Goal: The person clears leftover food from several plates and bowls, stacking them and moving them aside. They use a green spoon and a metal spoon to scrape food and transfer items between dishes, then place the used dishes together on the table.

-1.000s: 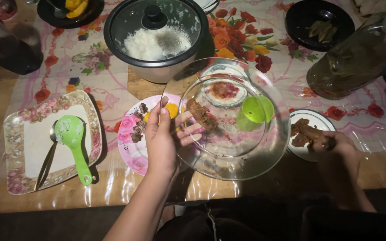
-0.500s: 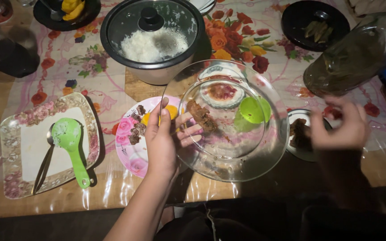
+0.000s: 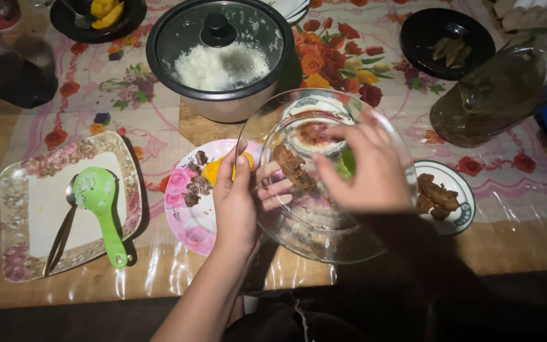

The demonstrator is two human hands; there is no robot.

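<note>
Two hands meet at a clear glass lid (image 3: 324, 234) held tilted above the table (image 3: 159, 288). The left hand (image 3: 238, 206) grips the lid's rim at nine o'clock, thumb on top and fingers spread beneath the glass. The right hand (image 3: 368, 168) hovers over the lid's middle, fingers curled and blurred; whether it pinches anything cannot be told. A brown piece of meat (image 3: 294, 168) shows at the lid's centre, and whether it lies on or under the glass is unclear.

Smooth glass held by a single edge could slip, likely if fingers are greasy, and drop onto the pink floral plate (image 3: 185, 209) at the lid's nine o'clock. A nudge from the right hand could tip the lid further.

At twelve o'clock stands a round rice cooker (image 3: 220, 57) with a glass cover and black knob. A small white plate (image 3: 460, 202) of dark meat sits at three o'clock. Glossy plastic sheeting covers the flowered cloth. A green plastic scoop (image 3: 99, 199) rests on a squarish patterned plate (image 3: 26, 209) far left.
</note>
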